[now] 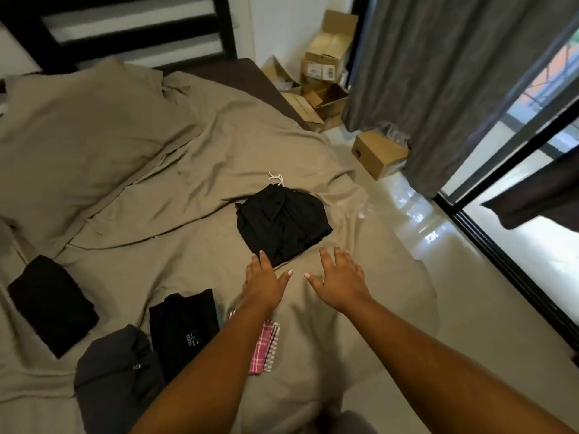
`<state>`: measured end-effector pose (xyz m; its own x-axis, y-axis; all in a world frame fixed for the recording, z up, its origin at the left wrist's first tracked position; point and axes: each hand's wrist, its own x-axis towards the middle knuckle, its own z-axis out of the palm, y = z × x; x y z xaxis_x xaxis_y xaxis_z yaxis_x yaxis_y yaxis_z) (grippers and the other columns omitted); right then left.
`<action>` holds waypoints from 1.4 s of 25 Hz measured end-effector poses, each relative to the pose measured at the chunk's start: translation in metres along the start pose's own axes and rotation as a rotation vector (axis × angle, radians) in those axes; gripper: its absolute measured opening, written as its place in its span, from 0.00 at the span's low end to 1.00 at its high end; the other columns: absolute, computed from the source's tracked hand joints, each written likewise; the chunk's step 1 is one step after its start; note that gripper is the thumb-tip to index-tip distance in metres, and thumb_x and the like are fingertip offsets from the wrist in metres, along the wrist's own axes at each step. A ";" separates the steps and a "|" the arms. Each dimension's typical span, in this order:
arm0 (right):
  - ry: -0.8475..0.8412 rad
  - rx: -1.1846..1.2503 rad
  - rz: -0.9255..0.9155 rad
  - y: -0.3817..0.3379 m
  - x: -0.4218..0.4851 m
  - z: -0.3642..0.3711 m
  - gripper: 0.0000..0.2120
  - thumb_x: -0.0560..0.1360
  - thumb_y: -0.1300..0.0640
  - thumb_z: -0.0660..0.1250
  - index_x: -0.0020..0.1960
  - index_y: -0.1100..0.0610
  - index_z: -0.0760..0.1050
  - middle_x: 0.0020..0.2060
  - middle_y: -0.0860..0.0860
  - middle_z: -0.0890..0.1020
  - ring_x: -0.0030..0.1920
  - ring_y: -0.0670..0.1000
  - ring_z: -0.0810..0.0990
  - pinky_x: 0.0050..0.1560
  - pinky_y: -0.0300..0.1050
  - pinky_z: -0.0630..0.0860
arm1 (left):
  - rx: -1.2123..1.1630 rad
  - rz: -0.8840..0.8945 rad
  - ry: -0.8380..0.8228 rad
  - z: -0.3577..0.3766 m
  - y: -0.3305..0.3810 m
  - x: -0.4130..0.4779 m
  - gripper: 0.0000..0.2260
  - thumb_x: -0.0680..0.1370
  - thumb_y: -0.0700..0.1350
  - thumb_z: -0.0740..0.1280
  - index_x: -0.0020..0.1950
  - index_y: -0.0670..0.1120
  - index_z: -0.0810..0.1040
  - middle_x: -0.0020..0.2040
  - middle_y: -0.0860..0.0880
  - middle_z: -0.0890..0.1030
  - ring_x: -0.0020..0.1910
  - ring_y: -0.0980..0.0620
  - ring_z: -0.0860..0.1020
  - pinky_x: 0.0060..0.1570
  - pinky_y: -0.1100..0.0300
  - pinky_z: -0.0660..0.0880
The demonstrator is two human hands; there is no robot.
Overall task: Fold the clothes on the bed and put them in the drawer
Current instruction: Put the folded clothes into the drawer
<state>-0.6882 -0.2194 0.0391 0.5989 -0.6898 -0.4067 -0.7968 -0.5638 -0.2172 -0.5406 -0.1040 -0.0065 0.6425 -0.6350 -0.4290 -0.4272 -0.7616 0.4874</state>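
Observation:
A folded black garment [283, 222] with a white drawstring lies on the tan bed sheet [188, 239] near the bed's right edge. My left hand [264, 281] and my right hand [340, 278] hover just in front of it, fingers spread and straight, holding nothing. The left fingertips are at the garment's near corner. Other folded clothes lie at the lower left: a black piece [51, 303], a black piece with a label [183, 332], a grey garment [116, 375]. A pink checked cloth [266, 349] sits partly under my left forearm. No drawer is in view.
A tan pillow [81, 136] lies at the head of the bed by the dark headboard [125, 32]. Cardboard boxes [326, 76] stand on the floor at the far right corner, one more box [377, 153] by the grey curtain [454, 83]. Glossy floor [470, 292] runs along a sliding glass door.

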 end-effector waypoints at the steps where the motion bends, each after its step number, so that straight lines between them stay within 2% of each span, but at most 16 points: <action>1: -0.032 0.045 0.008 0.006 0.022 0.001 0.40 0.79 0.30 0.53 0.83 0.49 0.48 0.82 0.58 0.52 0.81 0.61 0.53 0.78 0.60 0.57 | -0.118 -0.050 0.011 0.008 0.001 0.019 0.44 0.78 0.66 0.62 0.82 0.42 0.48 0.81 0.38 0.55 0.79 0.38 0.58 0.76 0.43 0.60; 3: -0.095 0.152 0.029 0.015 0.066 0.006 0.41 0.79 0.32 0.57 0.83 0.52 0.47 0.81 0.59 0.53 0.80 0.61 0.56 0.77 0.58 0.60 | -0.310 -0.152 0.056 0.030 -0.005 0.055 0.50 0.71 0.72 0.63 0.81 0.39 0.55 0.77 0.37 0.64 0.74 0.37 0.66 0.73 0.43 0.66; 5: -0.131 0.239 0.042 0.022 0.115 0.014 0.44 0.79 0.33 0.61 0.83 0.54 0.47 0.81 0.60 0.54 0.80 0.61 0.57 0.77 0.57 0.61 | -0.422 -0.276 0.114 0.058 -0.019 0.098 0.53 0.67 0.74 0.63 0.79 0.37 0.58 0.74 0.37 0.69 0.72 0.37 0.69 0.71 0.44 0.69; 10: -0.239 0.267 0.061 0.046 0.232 0.057 0.53 0.75 0.31 0.66 0.83 0.54 0.39 0.81 0.61 0.50 0.81 0.62 0.53 0.79 0.57 0.58 | -0.710 -0.416 0.178 0.061 -0.009 0.168 0.43 0.73 0.56 0.77 0.76 0.36 0.61 0.74 0.40 0.70 0.72 0.41 0.70 0.73 0.48 0.67; 14: -0.209 0.142 0.043 0.048 0.248 0.106 0.56 0.73 0.28 0.64 0.83 0.55 0.37 0.81 0.64 0.43 0.81 0.64 0.43 0.81 0.58 0.47 | -0.727 -0.439 0.205 0.095 -0.025 0.194 0.44 0.69 0.56 0.80 0.77 0.39 0.64 0.73 0.43 0.72 0.71 0.42 0.71 0.72 0.46 0.69; 15: -0.202 0.169 0.068 0.044 0.251 0.110 0.56 0.73 0.27 0.64 0.83 0.55 0.38 0.81 0.65 0.44 0.81 0.65 0.44 0.80 0.60 0.47 | -0.721 -0.440 0.211 0.098 -0.027 0.197 0.44 0.69 0.57 0.79 0.77 0.40 0.63 0.73 0.43 0.71 0.72 0.42 0.71 0.72 0.46 0.69; 17: -0.193 0.259 0.112 0.037 0.262 0.105 0.56 0.71 0.25 0.63 0.83 0.56 0.43 0.80 0.65 0.52 0.80 0.66 0.53 0.79 0.61 0.55 | -0.755 -0.464 0.185 0.098 -0.029 0.201 0.46 0.69 0.60 0.79 0.78 0.41 0.63 0.74 0.44 0.70 0.72 0.41 0.71 0.72 0.46 0.69; 20: -0.215 0.446 0.158 0.037 0.276 0.082 0.48 0.72 0.31 0.68 0.78 0.57 0.53 0.75 0.62 0.68 0.72 0.65 0.70 0.71 0.56 0.69 | -0.831 -0.492 0.131 0.088 -0.027 0.196 0.49 0.65 0.64 0.78 0.78 0.43 0.64 0.74 0.45 0.71 0.71 0.42 0.72 0.71 0.45 0.70; 22: -0.196 0.497 0.218 0.038 0.276 0.068 0.41 0.75 0.39 0.72 0.76 0.58 0.56 0.70 0.62 0.73 0.68 0.65 0.74 0.66 0.55 0.73 | -0.753 -0.507 0.151 0.084 -0.029 0.188 0.42 0.69 0.62 0.77 0.76 0.44 0.68 0.71 0.45 0.75 0.68 0.41 0.74 0.69 0.45 0.72; 25: -0.028 0.233 0.242 0.029 0.258 0.058 0.27 0.79 0.50 0.69 0.71 0.56 0.61 0.61 0.61 0.79 0.60 0.64 0.79 0.60 0.57 0.74 | -0.476 -0.508 0.297 0.082 -0.015 0.170 0.28 0.76 0.56 0.72 0.70 0.42 0.73 0.62 0.42 0.80 0.62 0.38 0.78 0.62 0.48 0.74; 27: 0.032 0.238 0.183 0.016 0.246 0.060 0.20 0.79 0.56 0.67 0.67 0.58 0.64 0.56 0.60 0.80 0.55 0.63 0.80 0.54 0.54 0.75 | -0.618 -0.541 0.340 0.081 0.007 0.163 0.25 0.78 0.51 0.72 0.68 0.37 0.72 0.58 0.41 0.80 0.61 0.39 0.78 0.58 0.52 0.74; 29: -0.059 0.589 0.213 0.008 0.238 0.062 0.21 0.76 0.57 0.69 0.66 0.60 0.69 0.55 0.59 0.80 0.53 0.62 0.81 0.53 0.53 0.79 | -0.904 -0.637 0.289 0.071 0.018 0.161 0.20 0.80 0.46 0.70 0.63 0.33 0.74 0.56 0.41 0.80 0.57 0.39 0.80 0.56 0.53 0.76; 31: -0.259 1.043 0.291 0.010 0.229 0.056 0.18 0.76 0.60 0.67 0.66 0.62 0.74 0.54 0.57 0.81 0.52 0.59 0.82 0.54 0.54 0.81 | -1.132 -0.655 0.165 0.057 0.016 0.158 0.14 0.80 0.41 0.67 0.61 0.34 0.78 0.56 0.37 0.83 0.52 0.38 0.82 0.53 0.48 0.80; 32: -0.378 1.224 0.333 0.015 0.221 0.050 0.16 0.77 0.63 0.64 0.64 0.62 0.76 0.54 0.57 0.82 0.52 0.57 0.82 0.51 0.52 0.82 | -1.215 -0.646 0.109 0.050 0.013 0.151 0.12 0.79 0.39 0.66 0.60 0.36 0.79 0.55 0.36 0.83 0.50 0.38 0.83 0.51 0.47 0.81; 34: -0.561 1.453 0.419 0.032 0.197 0.041 0.16 0.75 0.67 0.59 0.59 0.61 0.78 0.55 0.57 0.84 0.54 0.57 0.82 0.46 0.49 0.82 | -1.352 -0.662 0.000 0.043 0.006 0.126 0.14 0.75 0.39 0.65 0.58 0.38 0.81 0.55 0.37 0.84 0.51 0.37 0.83 0.50 0.46 0.81; 35: -0.613 1.539 0.443 0.043 0.183 0.038 0.17 0.74 0.68 0.57 0.59 0.62 0.78 0.55 0.58 0.85 0.55 0.58 0.83 0.45 0.48 0.83 | -1.399 -0.677 -0.045 0.044 0.002 0.111 0.15 0.73 0.39 0.66 0.58 0.38 0.82 0.57 0.38 0.84 0.53 0.37 0.82 0.54 0.45 0.80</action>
<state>-0.6158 -0.3528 -0.0785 0.5049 -0.1928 -0.8413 -0.4373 0.7832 -0.4419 -0.4976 -0.1818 -0.0865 0.4339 -0.2575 -0.8634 0.8533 -0.1902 0.4855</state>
